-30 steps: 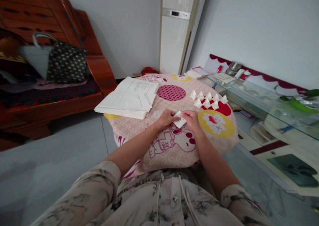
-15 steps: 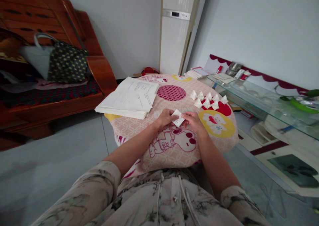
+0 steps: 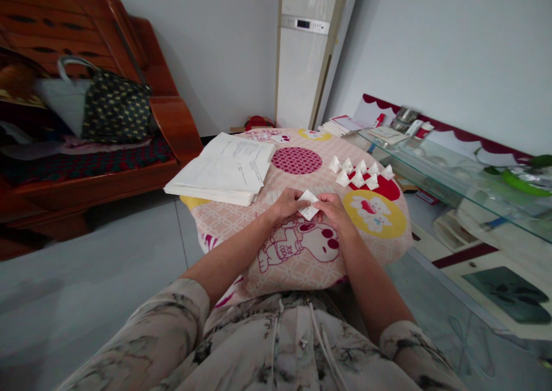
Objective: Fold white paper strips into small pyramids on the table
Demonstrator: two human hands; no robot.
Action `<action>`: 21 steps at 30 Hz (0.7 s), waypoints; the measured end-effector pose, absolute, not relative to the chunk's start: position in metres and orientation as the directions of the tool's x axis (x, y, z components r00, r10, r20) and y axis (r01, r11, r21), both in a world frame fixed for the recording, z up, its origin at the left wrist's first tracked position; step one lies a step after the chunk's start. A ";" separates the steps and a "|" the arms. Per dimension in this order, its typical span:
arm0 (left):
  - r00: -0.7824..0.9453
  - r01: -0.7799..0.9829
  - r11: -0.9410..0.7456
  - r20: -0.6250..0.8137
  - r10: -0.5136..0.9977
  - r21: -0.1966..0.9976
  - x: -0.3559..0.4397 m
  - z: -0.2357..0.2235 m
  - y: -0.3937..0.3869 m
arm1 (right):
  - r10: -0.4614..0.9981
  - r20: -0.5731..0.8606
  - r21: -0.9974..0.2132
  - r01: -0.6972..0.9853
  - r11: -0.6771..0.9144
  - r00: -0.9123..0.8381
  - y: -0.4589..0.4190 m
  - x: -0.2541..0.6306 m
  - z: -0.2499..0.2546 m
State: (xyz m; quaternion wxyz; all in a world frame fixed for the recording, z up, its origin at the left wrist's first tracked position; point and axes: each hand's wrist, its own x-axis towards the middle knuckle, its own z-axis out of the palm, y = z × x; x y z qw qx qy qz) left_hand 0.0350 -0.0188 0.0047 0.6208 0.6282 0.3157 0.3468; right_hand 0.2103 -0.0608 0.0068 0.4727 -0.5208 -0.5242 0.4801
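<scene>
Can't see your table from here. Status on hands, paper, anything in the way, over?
Left hand and right hand both pinching small paper. Paper held cornerwise between them. Paper stack left, white folded pieces right, neither touching the hands.

Pale, dark-patterned top [image 3: 241,351]; elbow-length sleeves [image 3: 176,316]; pale drawstrings [image 3: 276,336]

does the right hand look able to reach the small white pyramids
Probably yes: the small white pyramids sit just beyond the right hand with nothing standing between, though it's pinching folded paper.
</scene>
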 end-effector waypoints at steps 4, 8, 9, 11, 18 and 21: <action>0.557 -0.082 0.046 0.007 0.830 0.996 0.034 0.003 -0.017 | 1.000 0.006 -0.997 0.074 0.005 0.002 -0.063 0.216 0.012; 0.552 -0.105 0.102 -0.027 0.833 0.989 0.035 0.001 -0.016 | 1.000 0.015 -0.998 0.068 0.014 0.023 -0.065 0.225 0.014; 0.551 -0.110 0.106 -0.028 0.834 0.988 0.035 0.000 -0.016 | 0.999 0.018 -0.998 0.060 0.016 0.032 -0.065 0.227 0.015; 0.554 -0.119 0.102 -0.019 0.832 0.988 0.035 -0.001 -0.015 | 0.998 0.029 -0.999 0.031 0.027 0.060 -0.065 0.230 0.016; 0.542 -0.125 0.082 -0.001 0.840 0.989 0.034 0.001 -0.016 | 0.998 0.035 -0.999 -0.019 0.036 0.048 -0.062 0.224 0.013; 0.542 -0.078 0.032 0.015 0.840 0.996 0.033 0.004 -0.018 | 1.000 0.013 -0.999 0.035 0.014 -0.019 -0.062 0.217 0.008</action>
